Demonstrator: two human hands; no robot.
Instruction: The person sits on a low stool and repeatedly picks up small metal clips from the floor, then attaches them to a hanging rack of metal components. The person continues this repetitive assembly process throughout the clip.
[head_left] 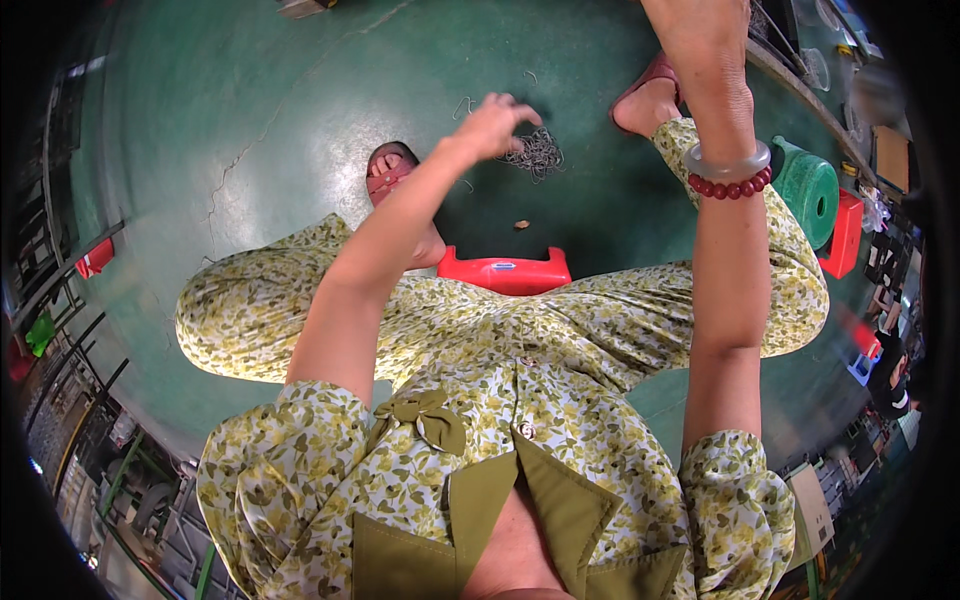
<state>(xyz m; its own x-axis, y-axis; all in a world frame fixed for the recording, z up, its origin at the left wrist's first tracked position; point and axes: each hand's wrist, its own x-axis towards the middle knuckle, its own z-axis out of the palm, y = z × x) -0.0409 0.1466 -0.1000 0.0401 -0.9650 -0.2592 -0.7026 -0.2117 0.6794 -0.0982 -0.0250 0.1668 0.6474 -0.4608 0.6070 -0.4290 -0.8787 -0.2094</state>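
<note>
A tangled heap of small metal wire hooks lies on the green floor between my feet. My left hand is at the heap's left edge, its fingers apart, with nothing visible in them. A single loose wire hook lies just left of that hand, and another curved wire lies beyond it. Raised at the upper right, my right hand runs out of the picture at the top, so its fingers are hidden. A grey bangle and a red bead bracelet circle that wrist.
Beneath me is a low red plastic stool. At the right stand a green plastic stool and a red plastic one. Metal racks line the left side. A small brownish scrap lies on the floor.
</note>
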